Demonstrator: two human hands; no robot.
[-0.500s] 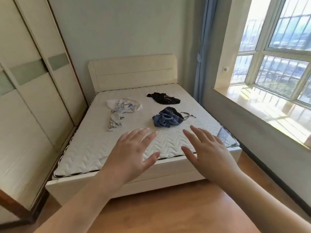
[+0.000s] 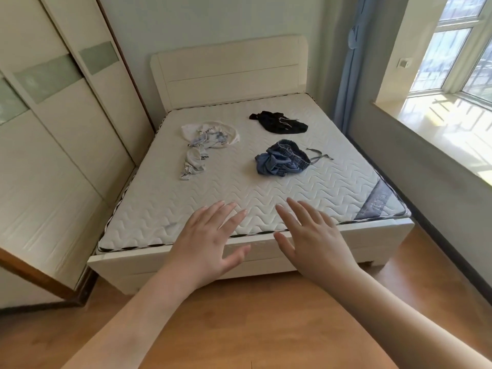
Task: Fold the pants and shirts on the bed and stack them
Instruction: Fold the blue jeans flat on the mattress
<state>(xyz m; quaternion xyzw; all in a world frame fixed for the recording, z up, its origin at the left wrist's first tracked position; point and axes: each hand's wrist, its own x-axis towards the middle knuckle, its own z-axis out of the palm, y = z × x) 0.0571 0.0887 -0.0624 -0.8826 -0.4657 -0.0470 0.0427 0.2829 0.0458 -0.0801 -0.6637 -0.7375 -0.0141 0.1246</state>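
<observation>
Three crumpled garments lie on the bare quilted mattress (image 2: 165,209). A white shirt with pale blue print (image 2: 205,142) is at the left. A black garment (image 2: 279,123) lies near the headboard. Blue denim pants with a drawstring (image 2: 283,159) sit at the middle right. My left hand (image 2: 207,246) and my right hand (image 2: 316,243) hover in the air over the foot of the bed, fingers spread and straight, holding nothing. Both are well short of the clothes.
A white wardrobe with sliding doors (image 2: 53,155) stands along the left, close to the bed. The white headboard (image 2: 229,70) is against the far wall. A blue curtain (image 2: 348,75) and a sunlit window sill (image 2: 439,123) are on the right. Wood floor (image 2: 253,315) lies below my arms.
The view has tilted down and turned slightly left. Both hands stay spread in front of the bed's foot, a little lower in view.
</observation>
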